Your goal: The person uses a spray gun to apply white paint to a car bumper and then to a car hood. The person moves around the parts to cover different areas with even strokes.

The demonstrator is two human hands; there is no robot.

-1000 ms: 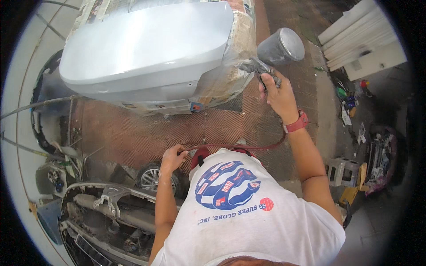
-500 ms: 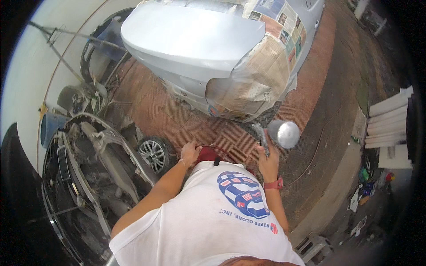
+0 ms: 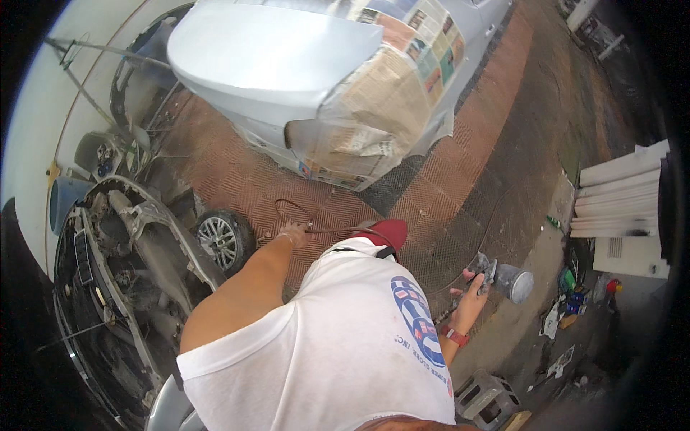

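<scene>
Out to my right side, my right hand is wrapped round a spray gun. Its grey cup with a pale, round end points to the right. My left hand is in front of my waist on the left, closed on a thin reddish-brown air hose. That hose makes a small loop beyond the left hand and passes across my red shorts. Ahead stands a car with a light grey-white trunk lid. Newspaper masking covers its rear corner and side window area.
A loose wheel lies left of my left hand, beside a large dark car-body part. A blue drum and a metal stand are farther left. At right are a white ribbed panel, scattered litter and a grey stool.
My right hand has swung right and back toward me with the spray gun, away from the car. The left hand has shifted slightly left with the hose, and my body has turned.
</scene>
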